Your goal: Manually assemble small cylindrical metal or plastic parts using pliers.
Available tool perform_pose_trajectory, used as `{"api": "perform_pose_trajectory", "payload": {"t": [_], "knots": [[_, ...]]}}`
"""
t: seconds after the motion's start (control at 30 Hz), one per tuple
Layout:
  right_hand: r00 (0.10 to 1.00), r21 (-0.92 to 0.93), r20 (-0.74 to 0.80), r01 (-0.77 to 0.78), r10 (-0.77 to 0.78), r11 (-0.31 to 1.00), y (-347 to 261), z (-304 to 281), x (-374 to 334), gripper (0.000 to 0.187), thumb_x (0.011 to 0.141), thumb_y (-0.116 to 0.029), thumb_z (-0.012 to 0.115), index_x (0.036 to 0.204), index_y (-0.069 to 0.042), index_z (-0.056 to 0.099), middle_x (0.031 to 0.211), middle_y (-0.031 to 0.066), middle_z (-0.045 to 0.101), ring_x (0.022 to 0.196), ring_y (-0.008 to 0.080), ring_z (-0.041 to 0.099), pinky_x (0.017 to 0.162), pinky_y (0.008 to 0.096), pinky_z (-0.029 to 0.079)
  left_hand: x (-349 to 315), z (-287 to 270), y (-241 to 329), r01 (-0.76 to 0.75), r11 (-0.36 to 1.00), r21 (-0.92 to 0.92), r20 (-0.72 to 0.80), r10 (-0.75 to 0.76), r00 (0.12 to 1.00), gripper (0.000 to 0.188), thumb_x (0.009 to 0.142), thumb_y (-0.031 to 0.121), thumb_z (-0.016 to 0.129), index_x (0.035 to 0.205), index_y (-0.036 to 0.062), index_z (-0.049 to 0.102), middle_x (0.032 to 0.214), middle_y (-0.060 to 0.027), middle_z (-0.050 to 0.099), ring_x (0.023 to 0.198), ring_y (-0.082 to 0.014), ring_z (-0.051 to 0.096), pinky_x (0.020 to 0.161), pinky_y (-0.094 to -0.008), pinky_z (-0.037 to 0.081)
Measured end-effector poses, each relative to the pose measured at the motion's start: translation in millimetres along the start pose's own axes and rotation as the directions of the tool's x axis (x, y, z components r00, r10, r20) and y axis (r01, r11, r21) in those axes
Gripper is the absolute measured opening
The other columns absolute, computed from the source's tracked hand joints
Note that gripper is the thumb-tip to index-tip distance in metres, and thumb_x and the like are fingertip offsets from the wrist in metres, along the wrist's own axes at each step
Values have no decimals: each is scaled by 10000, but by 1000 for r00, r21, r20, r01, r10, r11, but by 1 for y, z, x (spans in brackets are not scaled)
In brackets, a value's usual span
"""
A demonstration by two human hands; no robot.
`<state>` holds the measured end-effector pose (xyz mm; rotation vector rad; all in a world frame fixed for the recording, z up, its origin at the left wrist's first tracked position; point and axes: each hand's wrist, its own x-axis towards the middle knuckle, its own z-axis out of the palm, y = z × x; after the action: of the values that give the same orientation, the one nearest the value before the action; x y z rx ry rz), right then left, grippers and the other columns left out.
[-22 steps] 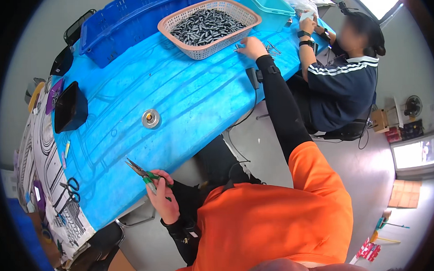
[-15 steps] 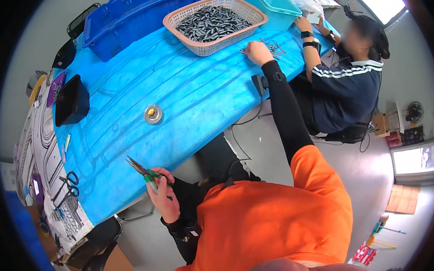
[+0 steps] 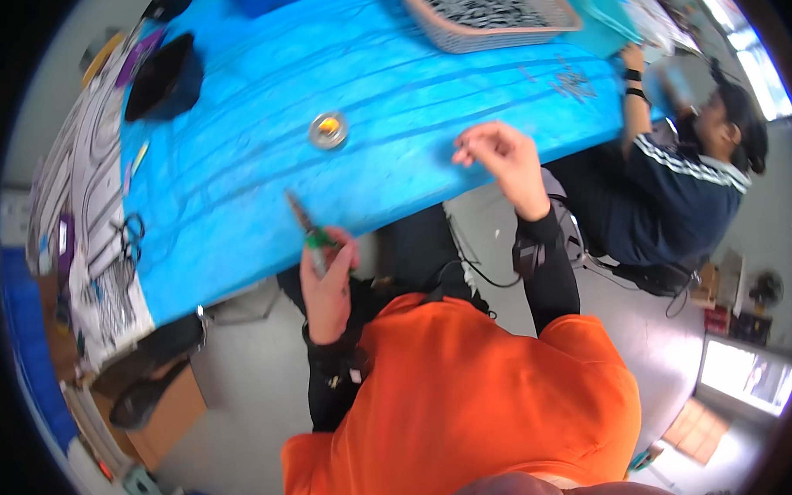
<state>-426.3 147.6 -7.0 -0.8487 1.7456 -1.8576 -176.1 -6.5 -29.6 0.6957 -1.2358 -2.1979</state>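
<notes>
Gripped in my left hand, near the table's front edge, is a pair of long-nose pliers with green handles, the jaws pointing up and away. My right hand hovers over the front of the table, thumb and fingers pinched together. Whatever sits in that pinch is too small and blurred to make out. Between the hands and farther back stands a small round clear dish with something yellow in it. Thin metal pins lie scattered at the right, beyond my right hand.
A pink basket full of small grey-black pieces stands at the back, beside a turquoise bin. Farther left are a black tub and black-handled scissors. A co-worker sits at the right, one hand by the turquoise bin.
My right hand has left the scattered pins and come back nearer to me, fingers pinched. My left hand keeps its hold on the pliers. The whole view has shifted.
</notes>
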Motion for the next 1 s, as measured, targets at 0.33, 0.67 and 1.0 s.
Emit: {"api": "perform_pose_trajectory", "payload": {"t": [0.33, 0.67, 1.0], "knots": [[897, 104, 387, 185, -211, 977, 29, 99, -48, 98, 776, -82, 728, 862, -43, 701, 878, 35, 476, 827, 155, 433, 730, 273, 353, 2, 3, -5, 255, 934, -250, 196, -209, 958, 218, 908, 75, 560, 1114, 14, 522, 914, -53, 582, 779, -122, 532, 677, -275, 416], [921, 198, 388, -49, -33, 979, 29, 104, -53, 59, 828, -2, 660, 881, 1, 634, 911, 56, 570, 771, 108, 497, 684, 244, 410, 8, 2, -9, 82, 991, -102, 48, -77, 996, 259, 837, -29, 618, 1077, 19, 533, 886, -40, 595, 694, -101, 523, 629, -239, 400], [904, 286, 277, -402, 327, 870, 27, 105, -59, 47, 830, 36, 657, 850, 22, 617, 871, 68, 655, 764, 77, 612, 667, 196, 487, 6, 10, -10, -58, 972, 227, 25, 53, 998, 179, 844, 17, 638, 988, 38, 533, 842, -10, 595, 730, -64, 542, 657, -210, 437]]}}
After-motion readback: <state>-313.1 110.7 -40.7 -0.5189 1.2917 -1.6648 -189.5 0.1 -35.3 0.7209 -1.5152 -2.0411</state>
